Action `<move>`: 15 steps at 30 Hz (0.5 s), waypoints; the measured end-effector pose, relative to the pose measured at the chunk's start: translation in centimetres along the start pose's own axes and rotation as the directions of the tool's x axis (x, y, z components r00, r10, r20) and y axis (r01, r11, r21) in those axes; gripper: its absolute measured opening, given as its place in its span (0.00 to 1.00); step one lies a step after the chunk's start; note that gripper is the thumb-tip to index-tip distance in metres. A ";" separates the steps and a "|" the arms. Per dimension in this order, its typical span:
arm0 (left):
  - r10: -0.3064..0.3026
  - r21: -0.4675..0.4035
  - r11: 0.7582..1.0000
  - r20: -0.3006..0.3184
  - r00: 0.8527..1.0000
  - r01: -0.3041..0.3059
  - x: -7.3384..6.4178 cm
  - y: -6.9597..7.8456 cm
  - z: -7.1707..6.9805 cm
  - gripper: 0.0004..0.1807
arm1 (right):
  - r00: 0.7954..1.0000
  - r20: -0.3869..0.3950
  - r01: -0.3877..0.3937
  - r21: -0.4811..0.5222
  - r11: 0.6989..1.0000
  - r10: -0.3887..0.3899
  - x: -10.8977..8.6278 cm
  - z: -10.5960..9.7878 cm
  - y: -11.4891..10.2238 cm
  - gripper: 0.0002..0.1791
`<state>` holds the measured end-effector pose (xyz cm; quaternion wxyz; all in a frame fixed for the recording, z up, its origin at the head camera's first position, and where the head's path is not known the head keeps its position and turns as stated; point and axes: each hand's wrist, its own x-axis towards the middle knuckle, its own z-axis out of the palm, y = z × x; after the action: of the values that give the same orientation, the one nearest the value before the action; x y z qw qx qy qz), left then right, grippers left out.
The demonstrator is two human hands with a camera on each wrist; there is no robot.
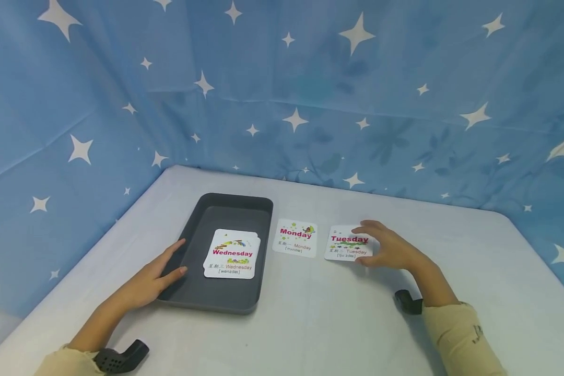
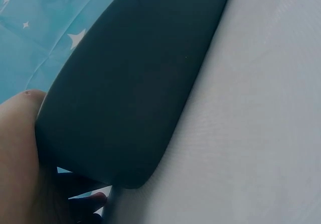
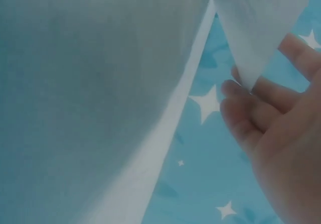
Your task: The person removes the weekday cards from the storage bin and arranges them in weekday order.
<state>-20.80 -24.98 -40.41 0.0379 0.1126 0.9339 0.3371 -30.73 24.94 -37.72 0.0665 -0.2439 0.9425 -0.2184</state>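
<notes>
My right hand (image 1: pixel 390 248) holds the Tuesday card (image 1: pixel 343 251) at its right side, the thumb at the lower corner and fingers at the upper edge. In the right wrist view the card's pale back (image 3: pixel 258 28) shows beside my bent fingers. Left of it, the Monday card (image 1: pixel 295 245) lies face up on the white tablecloth. My left hand (image 1: pixel 145 284) holds the left rim of the dark grey tray (image 1: pixel 232 304), with the thumb over the rim. Inside the tray a Wednesday card (image 1: pixel 232 256) tops a small, slightly uneven stack; the cards below are mostly hidden.
The tray stands on the table's left half, on a white cloth (image 1: pixel 310 324). A blue curtain with white stars (image 1: pixel 282 78) hangs behind the table and along its sides. Black devices (image 1: pixel 122 357) are worn at both wrists.
</notes>
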 end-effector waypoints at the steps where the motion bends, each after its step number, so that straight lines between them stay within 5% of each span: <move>1: 0.001 0.000 1.000 -0.001 1.000 -0.001 0.0 0.0 0.0 0.37 | 1.000 0.002 0.002 -0.001 1.000 -0.002 0.0 0.1 0.1 0.35; 15: -0.005 0.005 1.000 -0.003 1.000 0.005 0.1 0.0 0.1 0.37 | 0.996 0.081 -0.031 0.029 0.999 0.028 0.5 0.9 0.9 0.38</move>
<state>-20.85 -24.89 -40.46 0.0370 0.1099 0.9351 0.3348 -31.36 25.09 -38.95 0.1112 -0.2374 0.9392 -0.2219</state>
